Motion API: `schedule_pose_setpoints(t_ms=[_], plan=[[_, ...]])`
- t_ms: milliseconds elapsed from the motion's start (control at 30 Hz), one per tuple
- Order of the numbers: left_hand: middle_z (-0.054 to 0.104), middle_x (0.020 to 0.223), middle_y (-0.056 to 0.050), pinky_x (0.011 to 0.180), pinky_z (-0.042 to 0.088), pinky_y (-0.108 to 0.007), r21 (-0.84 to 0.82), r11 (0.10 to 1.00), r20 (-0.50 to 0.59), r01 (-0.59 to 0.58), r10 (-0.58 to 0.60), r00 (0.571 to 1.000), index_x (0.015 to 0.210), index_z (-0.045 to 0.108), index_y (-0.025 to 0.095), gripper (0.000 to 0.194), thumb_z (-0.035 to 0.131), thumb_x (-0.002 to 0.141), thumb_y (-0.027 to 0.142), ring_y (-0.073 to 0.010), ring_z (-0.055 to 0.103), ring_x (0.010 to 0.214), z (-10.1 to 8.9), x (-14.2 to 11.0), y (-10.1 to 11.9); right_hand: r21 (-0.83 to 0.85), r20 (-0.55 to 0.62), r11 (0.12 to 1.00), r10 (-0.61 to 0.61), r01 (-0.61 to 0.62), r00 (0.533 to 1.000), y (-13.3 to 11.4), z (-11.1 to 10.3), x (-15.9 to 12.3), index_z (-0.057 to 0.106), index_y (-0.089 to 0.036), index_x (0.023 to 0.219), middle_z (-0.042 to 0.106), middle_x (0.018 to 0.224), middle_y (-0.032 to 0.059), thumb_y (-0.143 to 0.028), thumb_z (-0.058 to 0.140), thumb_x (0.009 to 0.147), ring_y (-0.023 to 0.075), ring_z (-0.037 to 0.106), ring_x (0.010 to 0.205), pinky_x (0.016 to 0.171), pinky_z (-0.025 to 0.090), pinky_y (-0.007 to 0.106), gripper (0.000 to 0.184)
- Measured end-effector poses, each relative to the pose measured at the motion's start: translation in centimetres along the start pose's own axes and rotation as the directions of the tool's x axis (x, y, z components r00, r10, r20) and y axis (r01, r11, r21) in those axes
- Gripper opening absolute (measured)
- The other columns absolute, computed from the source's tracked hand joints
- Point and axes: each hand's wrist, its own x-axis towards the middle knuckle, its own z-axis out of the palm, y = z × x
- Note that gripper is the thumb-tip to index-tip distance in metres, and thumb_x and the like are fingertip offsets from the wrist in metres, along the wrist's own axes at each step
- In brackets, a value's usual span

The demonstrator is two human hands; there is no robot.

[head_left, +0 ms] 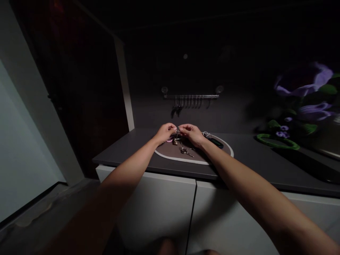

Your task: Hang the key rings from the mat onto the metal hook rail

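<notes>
My left hand (166, 133) and my right hand (191, 134) meet above an oval brown mat (170, 153) with a white rim. Both are closed in a pinch on a small bunch of metal keys (177, 131), its details dim and partly covered by my fingers. Just under the hands is a small brass-coloured padlock-like piece (175, 142), with a pink item (169, 140) beside it. Nearer to me on the mat lies another set of keys (186, 152). A dark flat object (216, 142) and a metal ring (205, 134) rest behind my right wrist.
The mat lies on a dark countertop (119, 150) over white cabinets (159, 198). On the back wall a rail with hooks (191, 96) carries several hanging keys (177, 109). Purple flowers (316, 111) and a green ring (277, 142) stand at the right. A dark door (87, 88) is at the left.
</notes>
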Motion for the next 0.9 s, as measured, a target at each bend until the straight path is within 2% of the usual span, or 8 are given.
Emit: schedule_pose_setpoints(t_ms=[133,267,500,633,900], plan=[[0.059,0.066,0.001,0.066,0.041,-0.022,-0.096,0.995,-0.028,0.008,-0.011,1.000,0.074,0.056,0.013,0.011,0.056,0.072,0.024,-0.0097,0.054,0.064,0.2,0.1,-0.1,-0.041,0.000,0.999,0.012,-0.012,1.000,0.2,0.0,-0.2,0.059,-0.015,0.073,0.056,0.059,-0.0032,-0.036,0.076,0.053,0.0070,0.046,0.052,0.051,0.037,0.021,0.033],[0.059,0.069,0.000,0.064,0.040,-0.022,-0.109,0.994,-0.044,0.015,-0.020,0.999,0.076,0.056,0.013,0.012,0.057,0.072,0.024,-0.0097,0.053,0.065,0.3,0.1,-0.1,-0.073,-0.015,0.997,0.004,-0.005,1.000,0.0,0.1,-0.3,0.058,-0.015,0.073,0.054,0.057,-0.0042,-0.039,0.075,0.052,0.0065,0.044,0.051,0.051,0.035,0.021,0.036],[0.061,0.072,-0.001,0.069,0.042,-0.023,0.015,0.999,-0.085,-0.035,0.036,0.996,0.079,0.059,0.012,0.014,0.056,0.074,0.025,-0.0113,0.054,0.070,0.4,0.0,0.2,-0.122,-0.077,0.991,-0.066,0.056,0.995,-0.4,0.3,0.1,0.057,-0.015,0.069,0.056,0.062,-0.0036,-0.038,0.074,0.051,0.0068,0.049,0.058,0.059,0.039,0.020,0.034],[0.061,0.069,-0.001,0.068,0.042,-0.023,0.093,0.995,-0.151,-0.020,0.034,0.988,0.077,0.060,0.012,0.013,0.052,0.075,0.023,-0.0113,0.054,0.068,0.4,0.1,0.1,-0.155,-0.139,0.985,-0.096,0.074,0.986,-0.9,0.3,1.2,0.056,-0.015,0.066,0.054,0.060,-0.0044,-0.035,0.074,0.052,0.0064,0.048,0.057,0.060,0.040,0.021,0.031],[0.058,0.059,0.000,0.062,0.039,-0.023,0.236,0.971,-0.209,0.035,0.015,0.978,0.067,0.059,0.014,0.017,0.048,0.077,0.023,-0.0107,0.052,0.060,0.1,0.3,-0.6,-0.162,-0.301,0.985,-0.109,0.062,0.947,-4.3,0.4,5.2,0.053,-0.015,0.065,0.056,0.061,-0.0020,-0.020,0.067,0.064,0.0077,0.052,0.057,0.055,0.043,0.020,0.015]])
